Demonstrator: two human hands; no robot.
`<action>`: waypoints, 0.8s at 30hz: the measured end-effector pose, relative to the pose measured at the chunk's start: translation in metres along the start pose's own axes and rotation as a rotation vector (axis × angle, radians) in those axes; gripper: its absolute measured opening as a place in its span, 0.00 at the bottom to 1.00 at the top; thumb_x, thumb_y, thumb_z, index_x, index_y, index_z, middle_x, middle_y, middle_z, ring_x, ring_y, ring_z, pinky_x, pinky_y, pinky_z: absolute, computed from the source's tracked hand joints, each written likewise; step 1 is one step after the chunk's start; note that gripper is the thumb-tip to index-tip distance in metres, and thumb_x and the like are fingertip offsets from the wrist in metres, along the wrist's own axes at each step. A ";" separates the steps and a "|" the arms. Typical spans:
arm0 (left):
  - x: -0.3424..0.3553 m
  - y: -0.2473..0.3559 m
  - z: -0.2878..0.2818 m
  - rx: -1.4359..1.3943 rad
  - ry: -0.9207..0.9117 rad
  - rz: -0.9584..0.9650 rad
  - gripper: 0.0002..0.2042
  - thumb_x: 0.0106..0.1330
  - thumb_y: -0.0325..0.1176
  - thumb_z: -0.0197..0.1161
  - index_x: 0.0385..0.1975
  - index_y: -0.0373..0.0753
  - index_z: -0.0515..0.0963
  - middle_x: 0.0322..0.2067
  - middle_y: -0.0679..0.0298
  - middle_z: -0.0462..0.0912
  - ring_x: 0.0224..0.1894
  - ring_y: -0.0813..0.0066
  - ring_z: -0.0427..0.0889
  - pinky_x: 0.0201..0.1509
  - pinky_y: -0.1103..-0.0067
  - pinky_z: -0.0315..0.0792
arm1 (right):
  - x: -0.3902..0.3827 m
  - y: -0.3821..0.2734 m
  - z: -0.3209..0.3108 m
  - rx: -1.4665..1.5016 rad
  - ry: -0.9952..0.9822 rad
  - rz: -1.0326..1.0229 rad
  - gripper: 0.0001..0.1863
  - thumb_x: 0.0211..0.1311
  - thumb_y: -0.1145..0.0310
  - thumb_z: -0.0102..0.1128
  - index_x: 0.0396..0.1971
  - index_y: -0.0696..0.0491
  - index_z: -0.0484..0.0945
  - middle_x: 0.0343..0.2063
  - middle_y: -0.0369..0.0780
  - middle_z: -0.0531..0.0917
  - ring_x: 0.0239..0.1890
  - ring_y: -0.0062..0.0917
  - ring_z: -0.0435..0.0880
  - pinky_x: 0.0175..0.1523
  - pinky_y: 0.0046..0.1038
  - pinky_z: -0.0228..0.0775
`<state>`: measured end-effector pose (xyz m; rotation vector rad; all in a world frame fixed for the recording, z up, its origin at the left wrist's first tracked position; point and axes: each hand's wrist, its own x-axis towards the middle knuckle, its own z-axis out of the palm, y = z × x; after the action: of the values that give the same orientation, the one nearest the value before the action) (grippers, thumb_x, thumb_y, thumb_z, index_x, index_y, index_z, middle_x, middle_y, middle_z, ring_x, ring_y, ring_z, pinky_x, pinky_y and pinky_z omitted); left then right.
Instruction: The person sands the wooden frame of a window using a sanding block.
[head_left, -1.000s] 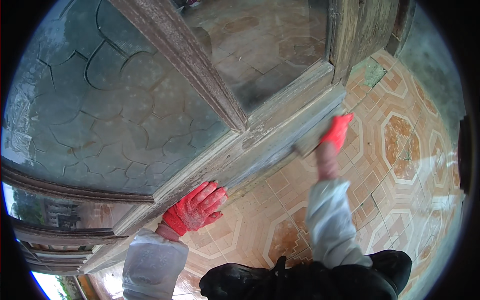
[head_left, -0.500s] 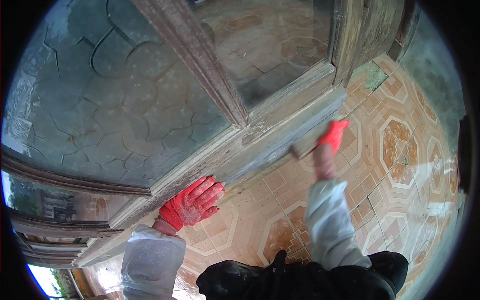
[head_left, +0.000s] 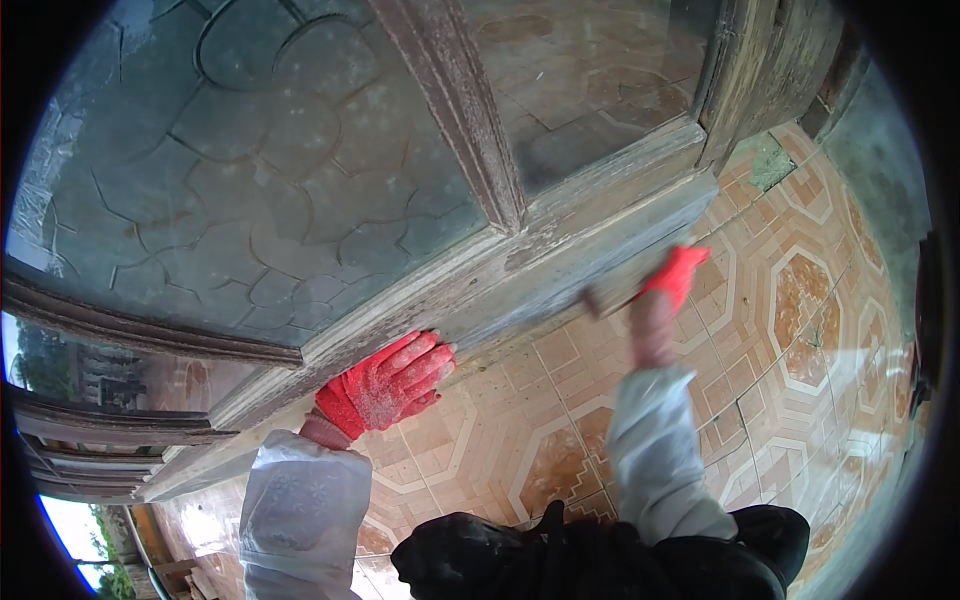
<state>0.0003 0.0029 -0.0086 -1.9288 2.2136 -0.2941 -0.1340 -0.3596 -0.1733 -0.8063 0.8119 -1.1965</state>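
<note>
A worn wooden frame (head_left: 470,258) with dark glass panes runs diagonally across the view. Along its lower edge is a paler, greyish strip of wood (head_left: 600,250). My left hand (head_left: 388,385), in a dusty red glove, rests on that edge with its fingers stretched out. Farther right, my right hand (head_left: 677,275), also gloved in red, is beside the strip and blurred by motion. Its fingers look closed round a flat beige piece with a dark brown end (head_left: 591,303); the blur hides what kind of thing it is.
Orange and cream patterned tiles (head_left: 560,470) cover the floor beside the frame. One tile has a rough grey-green patch (head_left: 770,168) near a weathered wooden post (head_left: 775,70). A grey wall (head_left: 880,150) rises at the right. Dark fabric (head_left: 470,555) shows at the lower edge.
The view has shifted slightly, so the frame sits farther right and higher. My left hand stays on the frame's edge; my right hand remains beside the strip, blurred in both pictures.
</note>
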 end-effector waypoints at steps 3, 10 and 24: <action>0.011 -0.003 0.002 0.011 0.031 0.015 0.25 0.62 0.45 0.59 0.58 0.41 0.70 0.60 0.63 0.69 0.64 0.63 0.65 0.68 0.67 0.60 | 0.072 -0.047 -0.011 0.234 -0.013 0.159 0.29 0.68 0.48 0.43 0.57 0.58 0.65 0.55 0.42 0.72 0.57 0.31 0.70 0.62 0.30 0.60; 0.013 -0.002 0.000 0.045 0.001 -0.004 0.24 0.64 0.45 0.57 0.58 0.44 0.70 0.60 0.65 0.69 0.64 0.64 0.65 0.68 0.68 0.60 | -0.087 0.015 0.040 -0.881 0.191 -0.330 0.24 0.66 0.61 0.47 0.57 0.60 0.63 0.51 0.50 0.71 0.56 0.36 0.71 0.62 0.35 0.61; 0.012 -0.001 -0.004 0.075 -0.013 0.009 0.24 0.62 0.45 0.58 0.57 0.42 0.70 0.59 0.64 0.69 0.63 0.65 0.65 0.68 0.68 0.61 | -0.040 -0.041 0.047 -0.419 0.168 -0.502 0.23 0.69 0.57 0.44 0.53 0.59 0.66 0.44 0.42 0.75 0.47 0.30 0.74 0.55 0.32 0.64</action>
<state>-0.0011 -0.0094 -0.0047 -1.8766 2.1700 -0.3574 -0.1188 -0.3227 -0.1105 -1.3196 1.0547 -1.5764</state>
